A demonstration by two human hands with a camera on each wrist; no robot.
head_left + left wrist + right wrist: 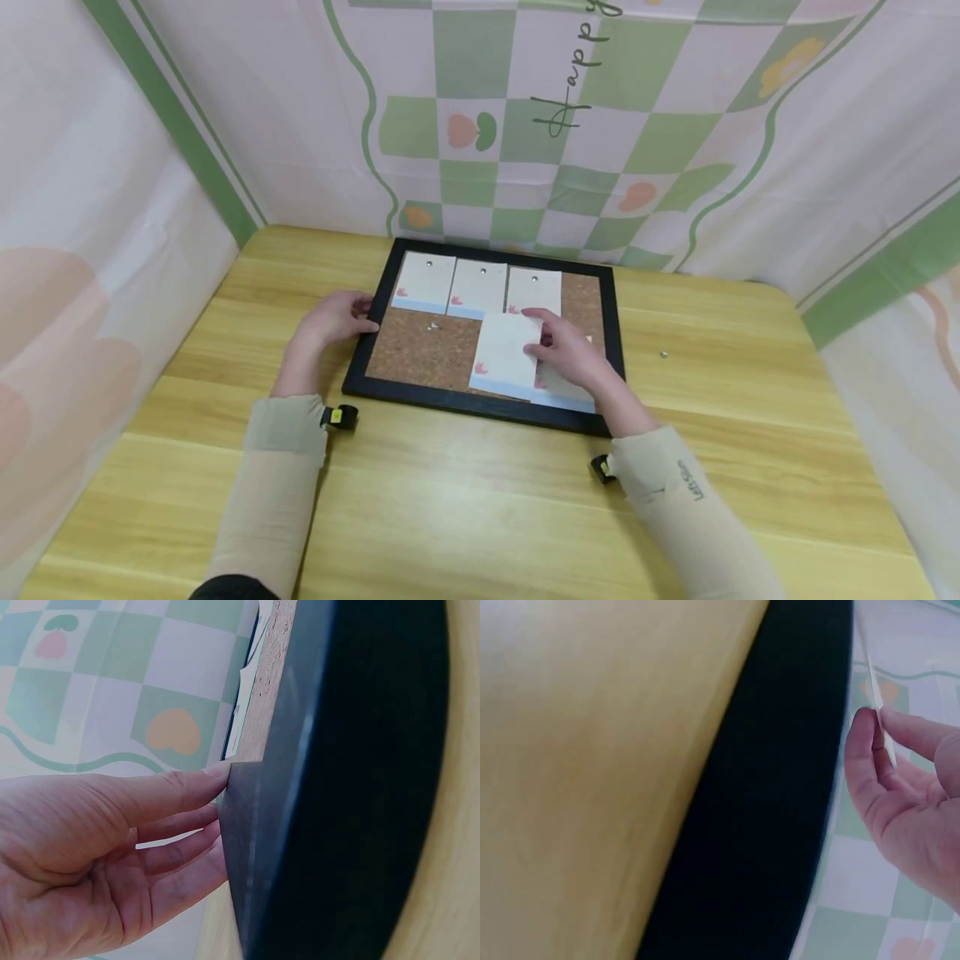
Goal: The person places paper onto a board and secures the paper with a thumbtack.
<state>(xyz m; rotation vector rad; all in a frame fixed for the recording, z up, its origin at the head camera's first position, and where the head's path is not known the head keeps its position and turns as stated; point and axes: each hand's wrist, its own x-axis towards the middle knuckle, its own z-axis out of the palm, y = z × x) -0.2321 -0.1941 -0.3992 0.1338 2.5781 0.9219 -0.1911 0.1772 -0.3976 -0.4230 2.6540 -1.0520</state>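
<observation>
A cork board in a black frame lies on the table. My left hand holds its left edge, thumb on top and fingers at the outer side; the left wrist view shows this hand close up. Over the board, my right hand pinches a white note card with a pink mark and blue bottom band. In the right wrist view, the card appears edge-on between the thumb and fingers. Beneath the hand, other paper lies partly hidden at the board's lower right.
Along the board's top, three similar cards each bear a pushpin. Small loose pins lie on the cork, and another pin is on the table to the right. A patterned curtain hangs behind.
</observation>
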